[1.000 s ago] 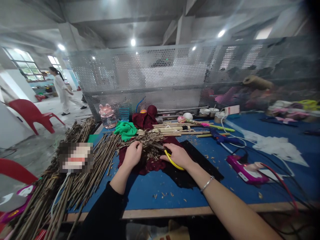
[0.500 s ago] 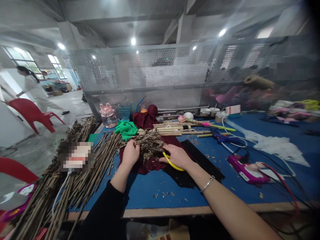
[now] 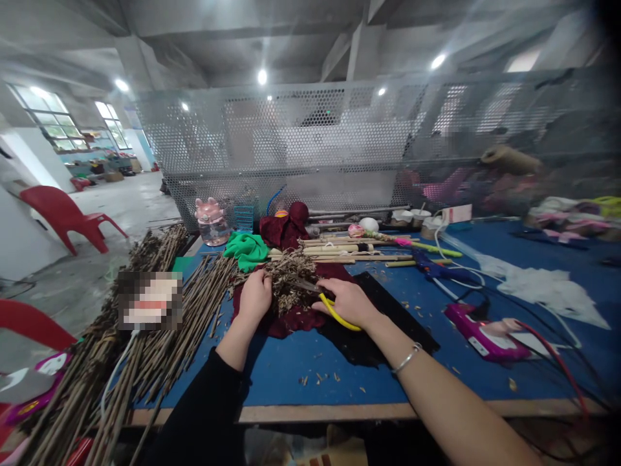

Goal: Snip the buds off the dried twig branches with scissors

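My right hand (image 3: 347, 301) is closed round the yellow-handled scissors (image 3: 337, 316), whose dark blades point left into a clump of dried plant heads (image 3: 291, 278). At the clump's left edge, my left hand (image 3: 256, 296) has its fingers pinched together on the dried plants. What lies inside that pinch is mostly hidden. Beneath the clump spreads a dark red cloth (image 3: 281, 329), with a black cloth (image 3: 392, 317) to its right. A heap of long dry stems (image 3: 189, 323) lies left of my left hand.
Behind the clump are a green cloth (image 3: 246, 250), a pink-lidded jar (image 3: 212, 223) and several bamboo sticks (image 3: 339, 249). On the right sit a blue glue gun (image 3: 434, 268), a purple power strip (image 3: 485, 333) and loose cables. A perforated metal screen (image 3: 291, 149) stands along the back.
The scissor blades shift slightly within the dried clump, while both hands stay nearly in place. A person in white in the left background has walked out of view.
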`<state>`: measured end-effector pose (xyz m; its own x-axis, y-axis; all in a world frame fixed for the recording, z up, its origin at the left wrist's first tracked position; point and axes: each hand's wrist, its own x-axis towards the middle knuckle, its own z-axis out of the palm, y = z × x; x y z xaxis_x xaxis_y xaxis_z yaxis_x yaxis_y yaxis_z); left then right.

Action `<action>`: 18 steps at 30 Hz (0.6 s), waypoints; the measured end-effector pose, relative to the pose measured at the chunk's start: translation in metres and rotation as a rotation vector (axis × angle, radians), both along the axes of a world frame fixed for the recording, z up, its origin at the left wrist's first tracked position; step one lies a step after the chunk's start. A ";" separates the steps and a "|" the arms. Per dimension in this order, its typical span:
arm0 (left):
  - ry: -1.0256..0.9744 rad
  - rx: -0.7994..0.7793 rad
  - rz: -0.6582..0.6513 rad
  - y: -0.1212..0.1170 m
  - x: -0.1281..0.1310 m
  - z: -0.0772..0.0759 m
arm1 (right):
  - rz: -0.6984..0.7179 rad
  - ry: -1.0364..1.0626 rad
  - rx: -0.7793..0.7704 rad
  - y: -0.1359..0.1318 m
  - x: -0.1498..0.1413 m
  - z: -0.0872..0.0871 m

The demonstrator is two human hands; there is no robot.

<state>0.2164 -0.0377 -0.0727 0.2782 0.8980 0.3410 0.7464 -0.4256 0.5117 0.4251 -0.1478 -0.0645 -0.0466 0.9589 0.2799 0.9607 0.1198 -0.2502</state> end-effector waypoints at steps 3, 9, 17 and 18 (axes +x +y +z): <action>0.022 -0.014 -0.068 -0.003 0.002 0.001 | -0.076 -0.068 -0.065 0.007 -0.009 -0.001; 0.066 -0.020 -0.039 -0.007 -0.003 0.006 | -0.149 -0.146 -0.140 0.014 -0.015 -0.004; -0.027 0.102 0.036 -0.007 -0.006 0.012 | -0.205 -0.179 -0.176 0.015 -0.020 -0.007; -0.071 0.116 0.041 -0.008 -0.007 0.014 | -0.206 -0.178 -0.176 0.015 -0.020 -0.007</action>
<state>0.2097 -0.0456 -0.0586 0.2140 0.8613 0.4609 0.7280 -0.4552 0.5127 0.4049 -0.1326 -0.0712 0.1198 0.9862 0.1140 0.9909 -0.1116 -0.0757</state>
